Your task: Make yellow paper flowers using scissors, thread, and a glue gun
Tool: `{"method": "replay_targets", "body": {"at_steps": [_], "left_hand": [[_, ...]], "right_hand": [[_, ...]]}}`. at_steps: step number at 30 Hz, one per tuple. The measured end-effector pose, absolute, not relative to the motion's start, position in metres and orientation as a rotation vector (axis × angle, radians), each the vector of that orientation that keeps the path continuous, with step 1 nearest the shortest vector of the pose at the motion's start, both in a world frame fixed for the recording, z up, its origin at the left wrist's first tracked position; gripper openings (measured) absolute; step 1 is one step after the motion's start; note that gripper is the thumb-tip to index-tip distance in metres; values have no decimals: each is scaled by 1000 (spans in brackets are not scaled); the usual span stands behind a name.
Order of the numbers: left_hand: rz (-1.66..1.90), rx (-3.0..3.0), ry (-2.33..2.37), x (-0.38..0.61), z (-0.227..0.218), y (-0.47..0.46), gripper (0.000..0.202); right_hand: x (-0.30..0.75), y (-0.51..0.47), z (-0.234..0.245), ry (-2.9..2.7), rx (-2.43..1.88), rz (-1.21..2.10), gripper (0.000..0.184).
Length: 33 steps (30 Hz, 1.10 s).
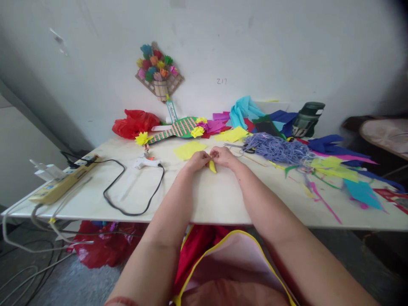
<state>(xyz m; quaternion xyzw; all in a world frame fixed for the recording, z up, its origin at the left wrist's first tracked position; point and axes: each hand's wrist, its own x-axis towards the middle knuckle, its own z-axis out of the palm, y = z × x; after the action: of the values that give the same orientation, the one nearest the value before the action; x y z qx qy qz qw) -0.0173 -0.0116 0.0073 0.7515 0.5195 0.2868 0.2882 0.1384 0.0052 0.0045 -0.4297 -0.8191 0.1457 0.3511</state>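
Observation:
A small yellow crepe paper piece (212, 166), gathered narrow at its top, hangs between my two hands just above the white table (219, 204). My left hand (199, 160) pinches it from the left side. From the right, the fingers of my right hand (221, 156) close on its top end. The fingertips hide how the paper is folded there. Flat yellow paper (188, 150) lies just behind my left hand. Scissors (240, 147) with dark handles rest to the right of my right hand, partly under a heap of purple-grey string (276, 148).
At left are a white glue gun (146, 162) with a black cord and a yellow power strip (63, 180). A green guitar-shaped craft (185, 127) with yellow flowers lies behind. Coloured paper scraps (334, 168) and a dark green bottle (308, 120) are at right.

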Motion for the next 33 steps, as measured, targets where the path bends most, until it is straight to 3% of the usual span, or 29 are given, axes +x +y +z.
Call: {"method": "replay_targets", "body": {"at_steps": [25, 33], "left_hand": [[737, 1916, 1402, -16, 12, -14, 17], [744, 1981, 1396, -19, 7, -10, 14]], "right_hand": [[135, 5, 9, -2208, -1248, 183, 17], [138, 14, -1, -2192, -1102, 312, 12]]}}
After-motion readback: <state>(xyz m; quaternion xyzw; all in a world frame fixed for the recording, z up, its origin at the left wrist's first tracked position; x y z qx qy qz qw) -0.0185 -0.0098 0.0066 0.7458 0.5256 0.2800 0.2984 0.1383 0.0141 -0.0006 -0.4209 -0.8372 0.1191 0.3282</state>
